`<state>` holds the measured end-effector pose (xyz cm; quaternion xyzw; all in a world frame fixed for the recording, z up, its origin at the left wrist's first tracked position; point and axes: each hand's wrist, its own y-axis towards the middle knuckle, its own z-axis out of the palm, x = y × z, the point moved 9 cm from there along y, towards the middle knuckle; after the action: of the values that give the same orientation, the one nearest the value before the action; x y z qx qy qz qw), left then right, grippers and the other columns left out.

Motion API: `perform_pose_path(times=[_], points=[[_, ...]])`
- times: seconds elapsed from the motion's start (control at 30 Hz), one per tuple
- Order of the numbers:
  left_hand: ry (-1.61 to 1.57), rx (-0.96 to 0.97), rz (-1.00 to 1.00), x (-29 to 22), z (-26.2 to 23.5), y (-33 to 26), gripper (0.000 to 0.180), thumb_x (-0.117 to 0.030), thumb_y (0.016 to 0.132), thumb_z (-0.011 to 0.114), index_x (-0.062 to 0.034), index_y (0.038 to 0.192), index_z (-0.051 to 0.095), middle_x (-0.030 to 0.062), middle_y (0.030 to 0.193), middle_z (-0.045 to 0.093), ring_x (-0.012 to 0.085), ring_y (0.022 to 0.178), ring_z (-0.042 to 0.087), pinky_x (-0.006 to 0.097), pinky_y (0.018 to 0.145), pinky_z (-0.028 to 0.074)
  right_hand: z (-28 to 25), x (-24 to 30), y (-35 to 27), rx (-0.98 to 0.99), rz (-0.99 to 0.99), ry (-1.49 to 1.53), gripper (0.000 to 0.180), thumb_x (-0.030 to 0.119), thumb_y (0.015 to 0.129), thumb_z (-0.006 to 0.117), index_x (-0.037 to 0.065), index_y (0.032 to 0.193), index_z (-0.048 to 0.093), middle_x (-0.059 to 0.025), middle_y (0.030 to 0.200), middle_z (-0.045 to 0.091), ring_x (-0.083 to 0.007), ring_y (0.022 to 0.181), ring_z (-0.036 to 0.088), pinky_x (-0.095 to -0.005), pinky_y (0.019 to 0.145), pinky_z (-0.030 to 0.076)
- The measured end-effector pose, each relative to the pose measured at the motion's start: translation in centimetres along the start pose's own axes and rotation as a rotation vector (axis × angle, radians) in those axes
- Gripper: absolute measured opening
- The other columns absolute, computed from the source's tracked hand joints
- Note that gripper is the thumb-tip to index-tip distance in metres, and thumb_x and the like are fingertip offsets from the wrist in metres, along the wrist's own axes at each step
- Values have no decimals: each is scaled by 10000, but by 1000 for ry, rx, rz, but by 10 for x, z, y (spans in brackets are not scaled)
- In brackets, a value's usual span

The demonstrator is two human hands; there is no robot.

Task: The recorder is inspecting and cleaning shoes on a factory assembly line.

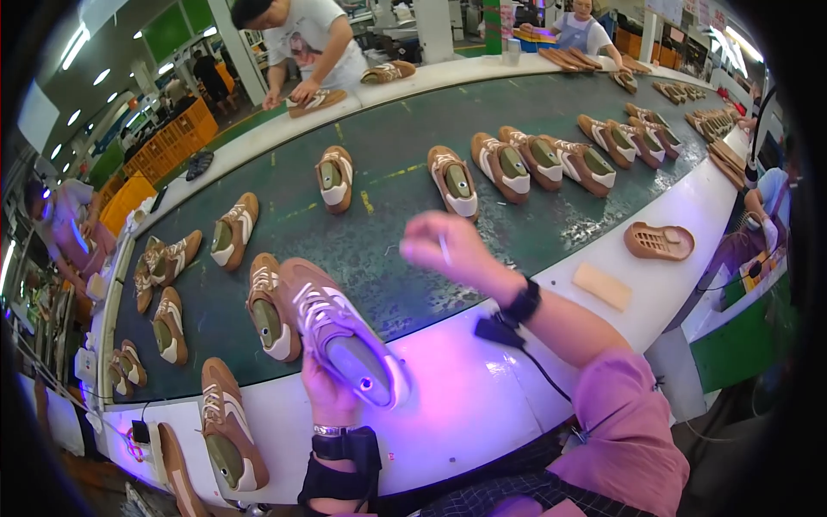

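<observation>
Head view: left hand (325, 389) under brown sneaker (324, 312), green last (351, 360) inside.

Tan sneaker (334, 322), laced, green insert (349, 357) inside, held up, toe pointing away, heel over white ledge (482, 405)

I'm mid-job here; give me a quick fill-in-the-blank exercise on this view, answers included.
The ____ hand holds a brown sneaker.
The wristband beside the right hand is coloured ____.
The conveyor belt is coloured ____.
The ledge under the loose shoe sole is coloured ____.
Missing words: left; black; green; white.
</observation>
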<state>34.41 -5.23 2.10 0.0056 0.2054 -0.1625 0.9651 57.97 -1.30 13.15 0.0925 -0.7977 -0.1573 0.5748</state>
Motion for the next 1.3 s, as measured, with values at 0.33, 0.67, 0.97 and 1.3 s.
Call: perform_pose_path(times=[0.33,0.67,0.97,1.3], points=[[-13,-92,-187,18,-37,-7,656,-539,903,399,-47,1335,371,231,1189,527,393,1086,530,489,918,458,-98,-204,106,-450,626,-608,519,309,638,710,-46,1005,621,-206,1009,651,-318,915,645,-366,797,512],[-124,-3,-230,33,28,-23,543,-412,908,511,12,1234,416,176,1079,530,292,953,547,389,824,488,-85,-215,39,-119,644,710,217,165,782,621,14,938,626,-92,869,662,-205,787,640,-338,714,508],[-249,174,-476,64,11,-36,816,-624,828,435,45,1291,378,245,1185,518,378,1068,537,497,912,462,-70,-58,-97,-16,253,1216,639,327,734,679,-9,1243,487,-139,1134,607,-266,1008,605,-392,926,465],[27,31,-513,81,-32,-36,385,-396,951,465,-87,1180,488,48,970,582,169,861,621,358,777,539,0,10,-132,341,425,939,856,205,536,700,-58,1303,423,-132,1156,584,-185,1022,590,-286,933,445]])
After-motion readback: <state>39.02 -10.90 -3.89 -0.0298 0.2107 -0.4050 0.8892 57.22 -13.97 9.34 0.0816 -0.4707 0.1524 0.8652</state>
